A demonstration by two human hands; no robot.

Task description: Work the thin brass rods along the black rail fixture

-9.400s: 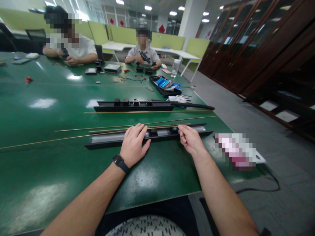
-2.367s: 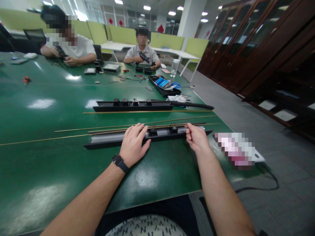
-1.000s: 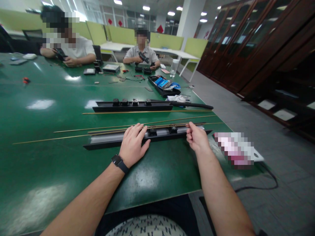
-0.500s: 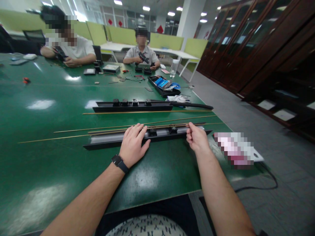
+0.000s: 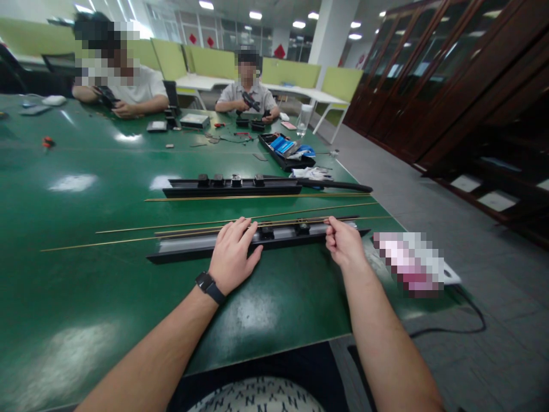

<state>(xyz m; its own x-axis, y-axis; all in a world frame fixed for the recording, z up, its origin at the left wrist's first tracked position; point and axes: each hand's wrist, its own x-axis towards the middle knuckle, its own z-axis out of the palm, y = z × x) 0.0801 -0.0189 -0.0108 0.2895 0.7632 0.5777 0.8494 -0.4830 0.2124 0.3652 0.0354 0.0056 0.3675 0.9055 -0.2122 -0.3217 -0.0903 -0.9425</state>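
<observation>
A black slotted rail (image 5: 184, 245) with a pale grey inner face lies before me. Two small black blocks (image 5: 302, 227) sit on it to the right of my left hand (image 5: 235, 246). This hand, with a watch on its wrist, rests palm down across the rail, fingers stretched out and thumb apart. My right hand (image 5: 343, 240) is closed in a pinch near the rail's right end, on a thin brass rod (image 5: 98, 244) that runs left beneath my left fingers. A second brass rod (image 5: 171, 225) lies just behind, and another brass rod (image 5: 214, 198) farther back.
Beyond the rods stands a similar black rail (image 5: 231, 189) with several black blocks, a black strip (image 5: 343, 185) at its right. Gloves (image 5: 313, 173) and a black tray (image 5: 278, 157) lie behind. A white power strip (image 5: 451, 276) is at right. Two people sit across the table.
The brass rod's far left end has slid a little to the right. Both hands keep nearly the same place and pose.
</observation>
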